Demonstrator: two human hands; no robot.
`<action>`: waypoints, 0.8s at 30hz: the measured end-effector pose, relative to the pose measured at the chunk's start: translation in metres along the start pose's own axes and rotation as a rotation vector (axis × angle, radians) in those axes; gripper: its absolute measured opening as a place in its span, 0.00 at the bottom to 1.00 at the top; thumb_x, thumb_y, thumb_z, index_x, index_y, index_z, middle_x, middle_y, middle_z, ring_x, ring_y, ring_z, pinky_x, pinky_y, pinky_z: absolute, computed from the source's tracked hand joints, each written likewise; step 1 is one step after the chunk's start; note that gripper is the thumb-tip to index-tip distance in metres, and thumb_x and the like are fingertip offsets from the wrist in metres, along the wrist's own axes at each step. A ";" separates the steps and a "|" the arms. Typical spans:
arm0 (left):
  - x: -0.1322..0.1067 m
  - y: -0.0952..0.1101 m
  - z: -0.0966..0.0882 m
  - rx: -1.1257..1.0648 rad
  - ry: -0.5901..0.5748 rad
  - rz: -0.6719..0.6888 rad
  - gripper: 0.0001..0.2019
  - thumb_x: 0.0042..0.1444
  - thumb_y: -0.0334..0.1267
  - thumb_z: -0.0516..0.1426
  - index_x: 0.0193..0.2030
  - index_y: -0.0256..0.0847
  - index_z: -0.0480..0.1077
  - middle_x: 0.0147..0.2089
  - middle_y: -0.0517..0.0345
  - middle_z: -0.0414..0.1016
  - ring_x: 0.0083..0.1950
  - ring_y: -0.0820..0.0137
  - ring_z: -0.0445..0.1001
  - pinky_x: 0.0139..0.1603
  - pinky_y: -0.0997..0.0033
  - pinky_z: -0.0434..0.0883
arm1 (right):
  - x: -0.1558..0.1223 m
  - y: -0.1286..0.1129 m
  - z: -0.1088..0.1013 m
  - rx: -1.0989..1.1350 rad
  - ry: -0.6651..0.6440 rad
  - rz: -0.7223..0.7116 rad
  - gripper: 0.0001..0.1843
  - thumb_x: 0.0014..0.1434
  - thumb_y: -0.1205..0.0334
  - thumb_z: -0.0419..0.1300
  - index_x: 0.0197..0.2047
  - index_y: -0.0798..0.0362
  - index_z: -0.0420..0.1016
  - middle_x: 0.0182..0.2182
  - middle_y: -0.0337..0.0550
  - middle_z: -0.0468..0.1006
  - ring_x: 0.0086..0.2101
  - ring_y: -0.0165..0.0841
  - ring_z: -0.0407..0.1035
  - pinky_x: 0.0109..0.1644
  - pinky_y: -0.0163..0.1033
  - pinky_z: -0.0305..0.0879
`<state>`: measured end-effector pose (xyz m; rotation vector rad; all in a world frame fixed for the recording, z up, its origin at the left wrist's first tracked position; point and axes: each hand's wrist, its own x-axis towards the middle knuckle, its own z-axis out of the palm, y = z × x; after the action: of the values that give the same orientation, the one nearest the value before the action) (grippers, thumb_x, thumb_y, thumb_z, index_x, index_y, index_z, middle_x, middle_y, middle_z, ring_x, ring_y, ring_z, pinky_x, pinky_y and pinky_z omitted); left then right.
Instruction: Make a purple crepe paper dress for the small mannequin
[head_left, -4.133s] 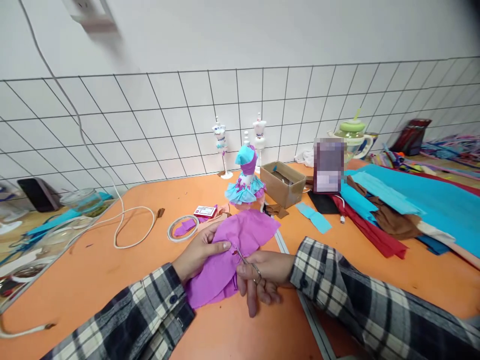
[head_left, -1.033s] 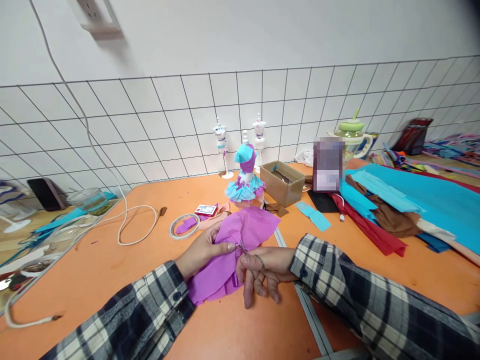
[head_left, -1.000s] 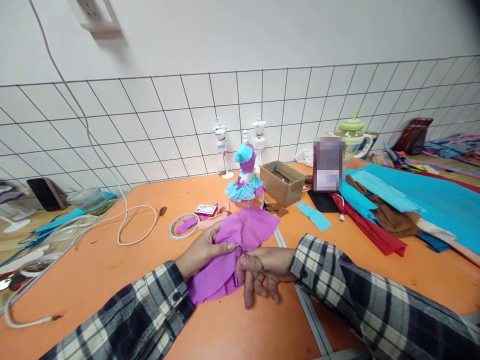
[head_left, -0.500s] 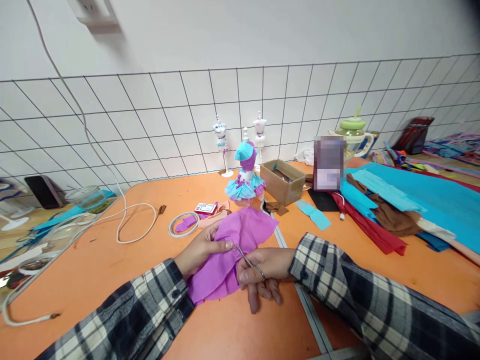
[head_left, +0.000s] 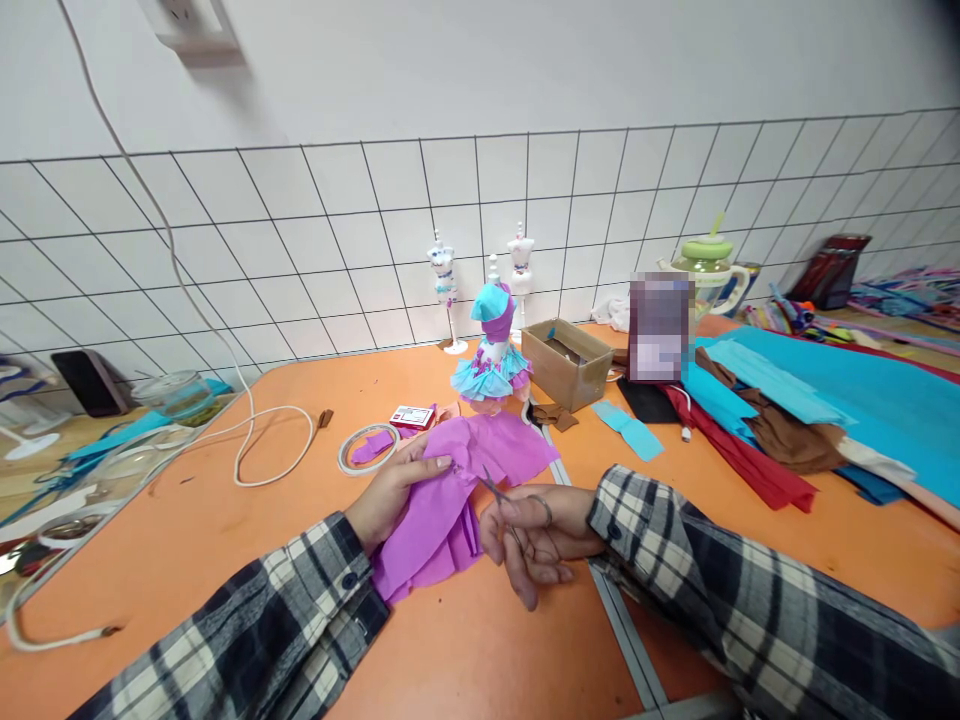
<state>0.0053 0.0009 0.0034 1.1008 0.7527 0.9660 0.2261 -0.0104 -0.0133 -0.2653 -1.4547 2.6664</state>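
Note:
Purple crepe paper (head_left: 439,530) is pinched in my left hand (head_left: 394,490), with the thumb on top and the other fingers behind it. Its folded layers hang down toward the orange table. In my right hand (head_left: 529,535) is a small pair of scissors (head_left: 495,490), with the thumb through one loop and the palm turned partly up. The blades point up and left, close to the paper's right side; whether they touch it I cannot tell. Beyond the paper stands a mini dress form (head_left: 491,340) in a blue and purple ruffled outfit.
A tape roll (head_left: 367,450) and a red-and-white small box (head_left: 412,417) lie beyond my left hand. A cardboard box (head_left: 566,365), a phone with a blurred screen (head_left: 660,330) and coloured paper sheets (head_left: 787,420) are to the right. A white cable (head_left: 247,450) curls at left.
My right hand has drawn back slightly to the right with the scissors, and its fingers have spread. The blades have come away from the left thumb. The purple paper has shifted a little.

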 end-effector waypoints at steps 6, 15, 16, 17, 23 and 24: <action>-0.001 -0.001 0.002 0.052 -0.043 -0.013 0.23 0.49 0.31 0.64 0.54 0.37 0.73 0.46 0.51 0.81 0.41 0.63 0.78 0.47 0.66 0.71 | -0.003 -0.001 -0.002 0.060 -0.088 -0.051 0.29 0.56 0.36 0.60 0.38 0.58 0.68 0.24 0.49 0.81 0.15 0.26 0.65 0.14 0.26 0.62; -0.003 -0.002 0.005 0.119 -0.095 -0.017 0.27 0.48 0.33 0.67 0.56 0.37 0.70 0.48 0.51 0.80 0.46 0.60 0.78 0.49 0.64 0.71 | 0.001 -0.001 0.001 -0.091 0.070 0.066 0.30 0.54 0.35 0.61 0.37 0.58 0.68 0.21 0.46 0.79 0.13 0.25 0.64 0.14 0.26 0.61; -0.003 -0.002 0.006 0.107 -0.101 -0.025 0.27 0.48 0.33 0.67 0.57 0.37 0.70 0.49 0.51 0.80 0.47 0.59 0.77 0.49 0.64 0.71 | 0.001 -0.002 0.002 -0.105 0.086 0.079 0.30 0.53 0.34 0.62 0.36 0.57 0.68 0.21 0.46 0.79 0.13 0.26 0.64 0.14 0.27 0.62; -0.004 -0.002 0.007 0.088 -0.110 -0.036 0.27 0.48 0.33 0.67 0.57 0.37 0.70 0.49 0.50 0.80 0.48 0.58 0.77 0.49 0.64 0.71 | 0.001 -0.002 0.004 -0.115 0.102 0.092 0.31 0.52 0.34 0.62 0.36 0.57 0.68 0.21 0.46 0.79 0.14 0.26 0.65 0.14 0.27 0.63; -0.005 -0.001 0.011 0.002 -0.091 -0.065 0.25 0.49 0.31 0.65 0.56 0.37 0.72 0.48 0.50 0.81 0.48 0.57 0.78 0.49 0.64 0.71 | 0.003 -0.003 0.006 -0.146 0.130 0.131 0.31 0.49 0.33 0.64 0.35 0.57 0.68 0.20 0.43 0.79 0.13 0.26 0.64 0.13 0.28 0.63; -0.005 -0.001 0.010 0.002 -0.079 -0.057 0.25 0.49 0.30 0.65 0.56 0.37 0.72 0.47 0.50 0.81 0.47 0.58 0.79 0.49 0.64 0.71 | 0.003 -0.002 0.005 -0.150 0.130 0.133 0.31 0.49 0.33 0.64 0.35 0.57 0.69 0.20 0.43 0.79 0.13 0.26 0.64 0.13 0.28 0.63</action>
<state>0.0126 -0.0072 0.0053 1.1076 0.7171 0.8690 0.2219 -0.0129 -0.0088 -0.5552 -1.6510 2.5849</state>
